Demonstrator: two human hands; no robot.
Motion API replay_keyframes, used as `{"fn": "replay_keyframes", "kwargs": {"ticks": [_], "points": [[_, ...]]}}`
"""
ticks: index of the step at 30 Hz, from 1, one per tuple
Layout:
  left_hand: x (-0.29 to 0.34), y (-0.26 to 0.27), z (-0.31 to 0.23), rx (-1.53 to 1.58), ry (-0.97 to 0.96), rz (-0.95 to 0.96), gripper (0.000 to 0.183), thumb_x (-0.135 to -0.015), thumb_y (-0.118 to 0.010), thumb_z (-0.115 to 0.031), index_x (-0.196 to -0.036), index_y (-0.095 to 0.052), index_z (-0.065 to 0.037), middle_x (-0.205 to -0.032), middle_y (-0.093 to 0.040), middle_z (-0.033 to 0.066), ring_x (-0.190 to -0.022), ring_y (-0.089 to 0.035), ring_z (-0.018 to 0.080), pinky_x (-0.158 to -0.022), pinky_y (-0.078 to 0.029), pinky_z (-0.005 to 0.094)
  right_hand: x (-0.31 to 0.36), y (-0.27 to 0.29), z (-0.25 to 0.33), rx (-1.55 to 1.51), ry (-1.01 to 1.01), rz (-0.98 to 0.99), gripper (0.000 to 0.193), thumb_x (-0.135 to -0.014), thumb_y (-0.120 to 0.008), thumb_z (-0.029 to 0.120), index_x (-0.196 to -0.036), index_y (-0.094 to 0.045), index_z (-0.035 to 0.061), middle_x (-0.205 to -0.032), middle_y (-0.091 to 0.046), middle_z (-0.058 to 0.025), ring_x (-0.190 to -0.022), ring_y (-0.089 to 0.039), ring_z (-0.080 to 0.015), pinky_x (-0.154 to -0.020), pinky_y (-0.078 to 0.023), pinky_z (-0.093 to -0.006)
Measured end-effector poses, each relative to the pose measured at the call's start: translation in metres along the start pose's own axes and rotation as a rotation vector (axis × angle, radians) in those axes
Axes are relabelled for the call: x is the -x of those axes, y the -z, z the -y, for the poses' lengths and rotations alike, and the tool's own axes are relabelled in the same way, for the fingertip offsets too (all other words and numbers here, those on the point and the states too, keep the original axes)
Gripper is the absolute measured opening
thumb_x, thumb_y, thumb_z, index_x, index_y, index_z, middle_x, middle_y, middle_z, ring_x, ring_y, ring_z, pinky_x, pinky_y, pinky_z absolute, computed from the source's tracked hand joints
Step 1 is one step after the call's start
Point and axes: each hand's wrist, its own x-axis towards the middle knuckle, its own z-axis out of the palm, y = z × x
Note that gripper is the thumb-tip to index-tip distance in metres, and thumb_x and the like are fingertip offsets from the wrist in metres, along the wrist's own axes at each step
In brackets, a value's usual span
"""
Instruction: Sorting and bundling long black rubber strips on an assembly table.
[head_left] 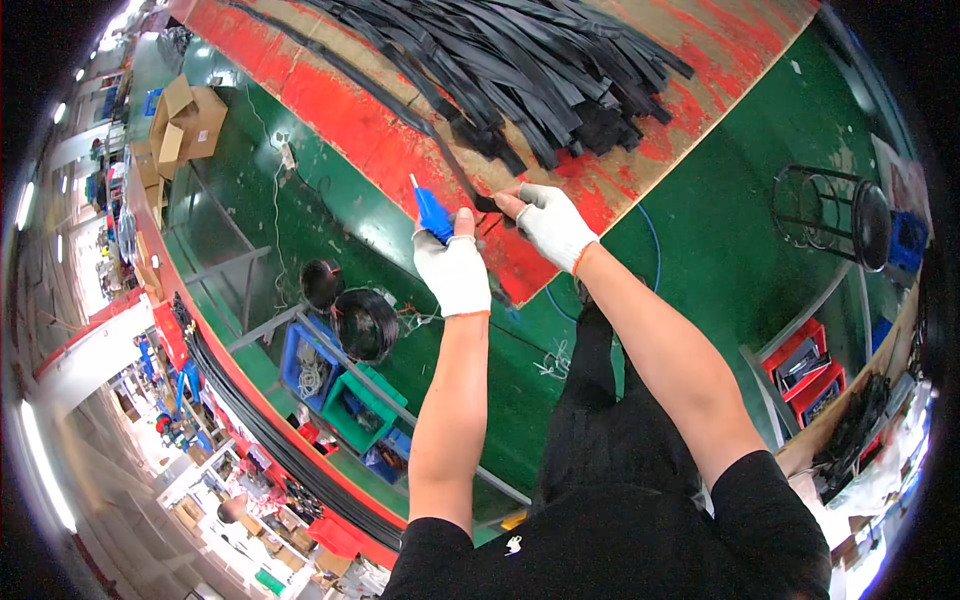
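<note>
My left hand (452, 272), in a white glove with bare fingertips, is closed around a blue tool (433, 214) with a thin pale tip pointing away from me; its exact kind does not show. My right hand (552, 230), gloved the same way, pinches the near end of a long black strip (448, 158) at the corner of the red worktable (400, 172). The strip runs back along the table's left side. Beyond my hands lies a thick pile of black strips (540, 75), their ends fanned toward me.
Blue crate (303, 362) and green crate (345, 428) stand at lower left, beside a coil of black cable (366, 326). A round black stool (871, 226) and a red bin (800, 385) are at right. An open cardboard box (200, 122) sits at far left.
</note>
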Motion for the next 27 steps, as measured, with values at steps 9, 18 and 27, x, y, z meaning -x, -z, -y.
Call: {"fn": "replay_keyframes", "kwargs": {"ticks": [9, 18, 27], "points": [[0.002, -0.012, 0.002, 0.268, -0.002, 0.151, 0.035, -0.088, -0.081, -0.009, -0.117, -0.062, -0.007, -0.092, -0.066, 0.0001, -0.071, -0.059, 0.0102, -0.054, -0.044, 0.0266, 0.005, -0.003, 0.002, -0.168, -0.092, 0.065, 0.03, -0.104, -0.067, 0.031, -0.117, -0.07, 0.0041, -0.087, -0.066, -0.0006, -0.065, -0.049, -0.0051, -0.055, -0.037, -0.0246], [-0.01, -0.007, 0.007, 0.104, -0.014, 0.197, 0.035, -0.087, -0.081, -0.007, -0.116, -0.062, -0.006, -0.095, -0.067, 0.0017, -0.072, -0.061, 0.0122, -0.055, -0.045, 0.0273, 0.014, -0.002, 0.002, -0.153, 0.059, 0.07, 0.024, -0.1, -0.066, 0.013, -0.121, -0.067, 0.0015, -0.109, -0.074, -0.0078, -0.086, -0.063, -0.0086, -0.072, -0.051, -0.027], [0.004, -0.009, 0.015, 0.294, 0.104, 0.159, 0.033, -0.086, -0.08, -0.005, -0.113, -0.062, -0.006, -0.095, -0.068, 0.0029, -0.069, -0.061, 0.0129, -0.055, -0.048, 0.0278, 0.012, -0.004, -0.018, -0.155, 0.209, -0.062, 0.021, -0.098, -0.069, 0.008, -0.118, -0.07, -0.0004, -0.11, -0.074, -0.0119, -0.099, -0.07, -0.017, -0.091, -0.055, -0.032]]}}
